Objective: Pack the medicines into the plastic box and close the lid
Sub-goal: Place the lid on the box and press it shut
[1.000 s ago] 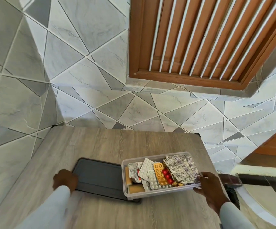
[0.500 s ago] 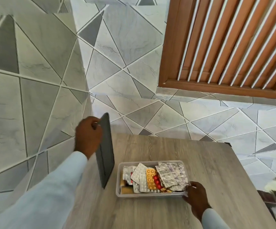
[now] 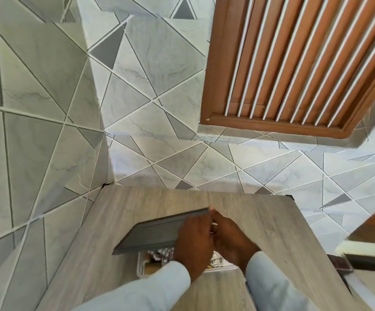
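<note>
Dark grey lid [image 3: 157, 232], tilted over the clear plastic box [image 3: 141, 269] of blister-packed medicines [image 3: 165, 254] on the wooden table [image 3: 260, 221], was gripped at its right end by left hand [image 3: 194, 239] and right hand [image 3: 231, 239], pressed together.

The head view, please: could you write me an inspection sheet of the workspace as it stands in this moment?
Surface: wood-grain table, set into a tiled corner.
Job's things: dark grey lid held tilted over the clear plastic box, not seated; blister packs show in the box under the lid's near edge.
Clutter: nothing seen on the table.
Hands: left hand and right hand both grip the lid's right end, close together.
Cables: nothing seen.
Surroundings: grey triangle-patterned wall tiles; brown slatted wooden shutter above; blurred dark object beyond the table's right edge, unidentifiable.
</note>
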The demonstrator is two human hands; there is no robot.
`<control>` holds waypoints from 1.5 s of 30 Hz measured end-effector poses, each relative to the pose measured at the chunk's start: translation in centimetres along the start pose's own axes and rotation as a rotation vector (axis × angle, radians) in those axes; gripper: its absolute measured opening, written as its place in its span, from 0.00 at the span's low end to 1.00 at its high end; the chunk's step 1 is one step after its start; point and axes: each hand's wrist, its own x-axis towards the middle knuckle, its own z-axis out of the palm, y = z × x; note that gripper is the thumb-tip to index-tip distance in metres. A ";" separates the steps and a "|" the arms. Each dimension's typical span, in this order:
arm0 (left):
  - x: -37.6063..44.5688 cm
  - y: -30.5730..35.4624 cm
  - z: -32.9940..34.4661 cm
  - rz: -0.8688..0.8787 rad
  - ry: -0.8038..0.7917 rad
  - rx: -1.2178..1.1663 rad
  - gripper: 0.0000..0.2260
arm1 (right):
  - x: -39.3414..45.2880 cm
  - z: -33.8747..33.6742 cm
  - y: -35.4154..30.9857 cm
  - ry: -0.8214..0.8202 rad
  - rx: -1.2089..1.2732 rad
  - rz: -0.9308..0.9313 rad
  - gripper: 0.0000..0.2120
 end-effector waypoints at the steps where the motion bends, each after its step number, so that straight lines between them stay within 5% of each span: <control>1: -0.5 0.0 0.8 0.002 -0.046 -0.004 0.13 | 0.5 0.1 0.2 0.011 0.015 0.003 0.16; 3: -1.3 -0.1 1.5 0.000 -0.123 -0.063 0.11 | 1.2 0.0 0.6 0.094 -0.029 -0.008 0.09; 7: -0.9 -2.3 -0.8 -0.105 -0.153 -0.068 0.09 | 2.1 -1.5 1.1 0.158 -0.234 -0.030 0.12; 11: -0.9 -9.8 -4.3 -0.543 0.100 -0.017 0.11 | 2.9 -4.1 1.7 0.181 -0.265 -0.027 0.13; 14: -3.0 -14.5 -4.2 -0.983 -0.021 -0.211 0.23 | 3.3 -5.8 2.9 0.178 -0.260 -0.018 0.14; 17: -4.4 -15.4 -2.4 -1.145 -0.084 -0.462 0.22 | 3.4 -7.1 3.6 0.211 -0.291 -0.037 0.13; 28: -2.7 -12.3 0.4 -1.003 -0.008 -0.265 0.14 | 6.3 -9.5 7.6 0.551 -0.822 -0.129 0.16; 38: -3.5 -14.4 2.3 -0.845 -0.097 -0.072 0.23 | 5.8 -8.3 9.0 0.484 -0.882 -0.166 0.21; 42: -3.4 -15.5 2.6 -0.509 -0.150 0.388 0.24 | 6.6 -8.8 9.3 0.473 -1.455 -0.399 0.27; 45: -2.1 -15.2 3.9 -0.188 -0.327 0.522 0.27 | 7.4 -8.6 9.1 0.374 -1.630 -0.443 0.31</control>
